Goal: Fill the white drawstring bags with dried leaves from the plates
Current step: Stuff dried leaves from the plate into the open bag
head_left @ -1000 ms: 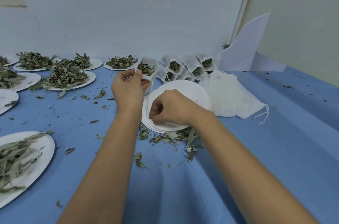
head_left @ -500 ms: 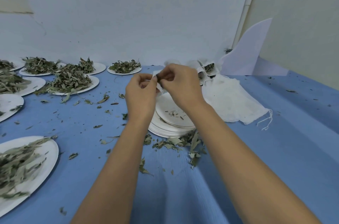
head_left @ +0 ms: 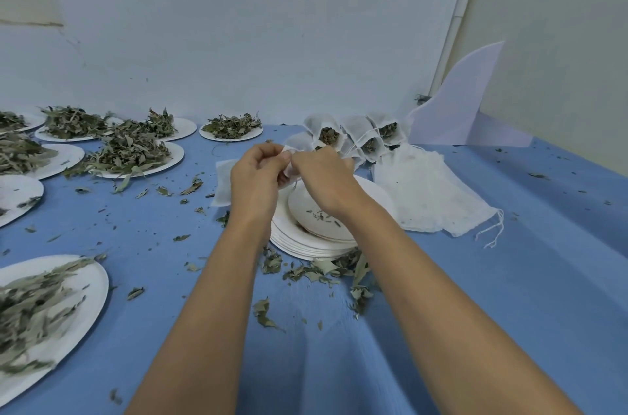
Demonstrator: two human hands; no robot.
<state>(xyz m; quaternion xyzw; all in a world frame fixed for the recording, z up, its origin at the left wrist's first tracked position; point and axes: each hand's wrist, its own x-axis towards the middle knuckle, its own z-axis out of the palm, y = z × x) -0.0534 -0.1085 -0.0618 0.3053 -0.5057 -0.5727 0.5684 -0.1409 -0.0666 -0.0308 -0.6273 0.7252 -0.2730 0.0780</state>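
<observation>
Here, over leaf-strewn blue cloth (head_left: 509, 295) by a pale wall (head_left: 272, 40), fingers (head_left: 276, 161) of left hand (head_left: 256, 178) and right hand (head_left: 324, 176) pinch one bag (head_left: 288, 152).

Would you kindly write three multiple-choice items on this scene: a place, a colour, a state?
1. The pile of empty bags lies: A) right of the plate stack B) on a leaf plate C) under the forearms
2. The tablecloth is: A) green B) blue C) white
3. Both hands: A) rest flat B) scoop leaves C) pinch a white drawstring bag
Key: 1 A, it lies beside the stack's right rim; 2 B, blue shows everywhere; 3 C, left hand and right hand meet on the bag.
</observation>
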